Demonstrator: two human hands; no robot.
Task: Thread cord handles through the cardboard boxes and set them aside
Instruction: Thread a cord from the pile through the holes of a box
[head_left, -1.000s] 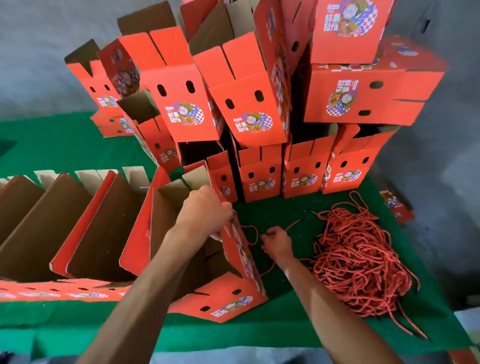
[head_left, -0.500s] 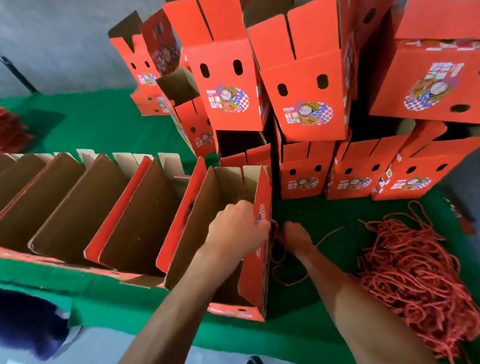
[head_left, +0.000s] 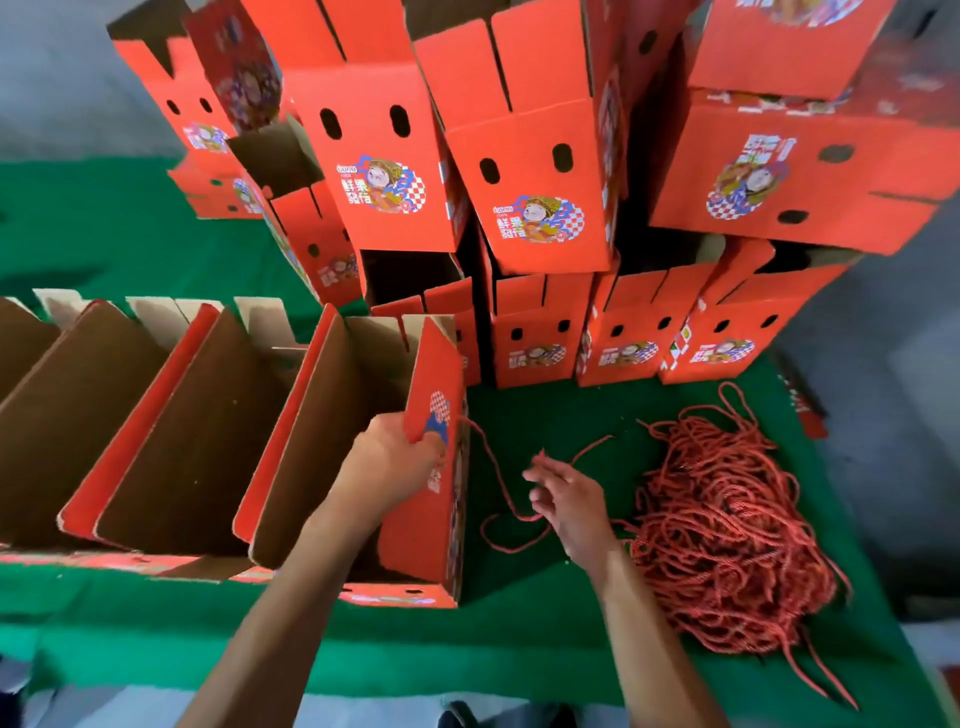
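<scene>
An open red cardboard box (head_left: 434, 525) stands on the green table, rightmost in a row of open boxes. My left hand (head_left: 392, 457) grips the top edge of its right wall, fingers inside and thumb outside. A red cord (head_left: 496, 486) comes out of that wall's side and trails in a loop over the cloth. My right hand (head_left: 569, 501) hovers to the right of the box, fingers loosely curled around the cord's free end. A heap of red cords (head_left: 727, 530) lies just right of that hand.
Several more open boxes (head_left: 171, 426) stand in a row to the left. A tall stack of red printed boxes (head_left: 535, 208) fills the back of the green table (head_left: 519, 639). The table's right edge runs beyond the cord heap; grey floor lies beyond.
My right hand has pulled away from the box wall to the right, drawing the cord out with it. My left hand has stayed on the box's wall. The camera has tilted closer.
</scene>
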